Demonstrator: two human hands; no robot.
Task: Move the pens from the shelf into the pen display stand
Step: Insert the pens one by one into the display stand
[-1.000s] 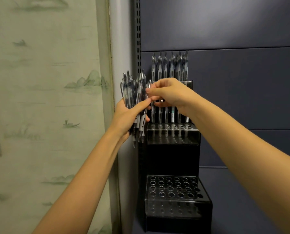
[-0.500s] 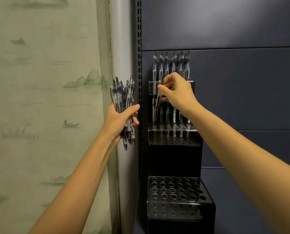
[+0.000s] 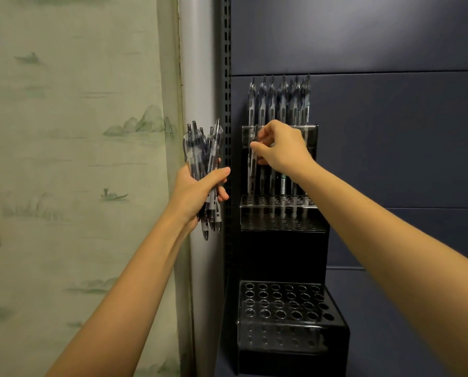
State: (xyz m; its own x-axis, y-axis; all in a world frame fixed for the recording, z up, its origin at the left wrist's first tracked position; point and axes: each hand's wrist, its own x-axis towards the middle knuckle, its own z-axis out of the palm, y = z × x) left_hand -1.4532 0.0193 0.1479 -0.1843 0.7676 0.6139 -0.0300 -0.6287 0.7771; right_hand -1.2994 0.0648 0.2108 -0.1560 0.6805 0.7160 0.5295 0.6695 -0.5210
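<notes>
Fingertips of the right hand pinch 1 pen by its upper half. They hold it upright at the left end of the upper tier of the pen display stand. Whether its tip has entered a hole cannot be told. The left hand has thumb and fingers curled around a bundle of pens, at least 5, with clear barrels, dark ink cores and grey grips pointing down.

The black stand shows 2 perforated tiers. A row of pens, roughly 6 but overlapping too much for a sure count, stands at the back of the upper tier behind a clear rail. The right hand partly covers them. The lower tier shows 4 rows of holes with no pens.

The bundle is held in front of a slotted upright, which runs between a grey pillar and the dark blue back panel. Green landscape wallpaper fills the left.
</notes>
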